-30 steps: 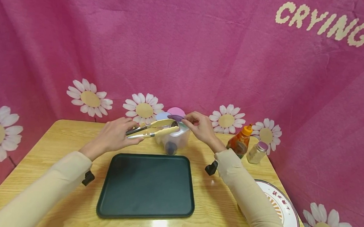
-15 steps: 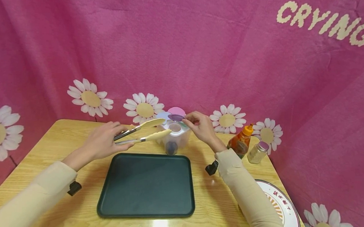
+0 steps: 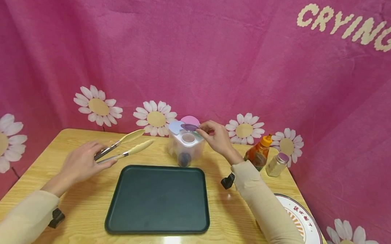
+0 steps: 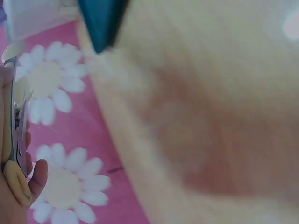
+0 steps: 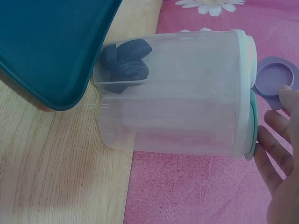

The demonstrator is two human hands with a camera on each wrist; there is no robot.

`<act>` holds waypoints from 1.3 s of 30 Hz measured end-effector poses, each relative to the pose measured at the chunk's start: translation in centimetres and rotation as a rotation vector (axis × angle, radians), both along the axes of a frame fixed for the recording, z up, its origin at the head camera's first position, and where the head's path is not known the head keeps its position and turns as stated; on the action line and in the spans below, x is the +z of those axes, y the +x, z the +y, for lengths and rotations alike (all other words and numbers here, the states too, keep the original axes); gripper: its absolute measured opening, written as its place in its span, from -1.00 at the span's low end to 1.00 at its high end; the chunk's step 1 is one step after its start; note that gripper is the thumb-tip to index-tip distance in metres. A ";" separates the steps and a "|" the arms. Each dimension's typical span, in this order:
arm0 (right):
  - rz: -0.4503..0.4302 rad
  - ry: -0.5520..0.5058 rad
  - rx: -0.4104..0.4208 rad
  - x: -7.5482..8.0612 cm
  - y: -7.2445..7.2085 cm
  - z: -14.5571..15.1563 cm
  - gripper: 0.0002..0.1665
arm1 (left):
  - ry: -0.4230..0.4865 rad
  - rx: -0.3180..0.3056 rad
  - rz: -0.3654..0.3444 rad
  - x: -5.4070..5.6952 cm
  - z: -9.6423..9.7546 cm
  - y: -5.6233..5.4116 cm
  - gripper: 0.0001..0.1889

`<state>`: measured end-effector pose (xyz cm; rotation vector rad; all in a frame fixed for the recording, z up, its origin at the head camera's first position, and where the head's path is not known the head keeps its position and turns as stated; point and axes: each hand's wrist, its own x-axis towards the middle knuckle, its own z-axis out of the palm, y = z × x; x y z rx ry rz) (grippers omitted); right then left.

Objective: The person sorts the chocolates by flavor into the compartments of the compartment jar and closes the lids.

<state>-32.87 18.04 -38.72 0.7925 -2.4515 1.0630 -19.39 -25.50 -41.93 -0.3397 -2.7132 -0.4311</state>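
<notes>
My left hand (image 3: 84,160) holds a pair of tongs (image 3: 133,135) with cream tips over the table's left side. The two tips stand apart with nothing between them. At the back centre is a clear divided container (image 3: 187,150) with coloured flip lids. My right hand (image 3: 216,138) pinches its raised purple lid (image 5: 273,79) between thumb and finger, leaving a round opening (image 3: 188,137) uncovered. In the right wrist view, several dark, ridged pieces (image 5: 131,65) lie at the bottom of one compartment. The other fingers are beside the green lid (image 5: 252,126).
A dark tray (image 3: 159,200) lies in front of the container. On the right stand a red sauce bottle (image 3: 257,154) with an orange cap and a purple-lidded jar (image 3: 277,164). A patterned plate (image 3: 313,232) is partly behind the right sleeve. A pink cloth (image 3: 198,56) hangs behind.
My left hand has drawn the tongs left and away from the container. The dark piece seen at their tips over the opening is gone from there. My right hand stays on the purple lid.
</notes>
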 end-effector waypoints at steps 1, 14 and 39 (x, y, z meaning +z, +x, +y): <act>-0.002 0.002 -0.001 0.0 0.0 0.0 -0.82 | -0.003 0.012 -0.006 -0.4 -0.4 0.1 -0.46; 0.019 0.004 0.002 0.0 0.0 -0.1 -0.82 | -0.076 0.111 -0.087 -4.6 -4.6 1.0 -0.39; 0.022 0.003 0.010 0.0 0.0 0.0 -0.82 | -0.130 0.167 -0.277 -6.0 -7.0 1.5 0.02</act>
